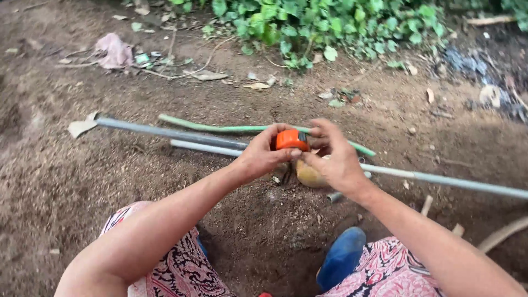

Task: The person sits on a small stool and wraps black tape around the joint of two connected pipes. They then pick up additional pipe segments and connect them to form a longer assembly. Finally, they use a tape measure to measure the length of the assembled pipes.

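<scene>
My left hand [263, 155] grips a small orange tape measure [291, 139] held up over bare soil. Fingers of my right hand [334, 157] pinch at its right side, where the case is partly hidden. Just below the hands a rounded tan object [308, 175] lies on the ground. Two grey pipes [170, 132] run left to right under the hands, and a green hose [220, 127] curves behind them.
The ground is brown dirt with dry leaves and a crumpled pink rag [114, 50]. Green plants [324, 22] line the far edge. My knees in patterned cloth and a blue shoe [342, 257] fill the bottom. A short pipe piece [334, 196] lies by the tan object.
</scene>
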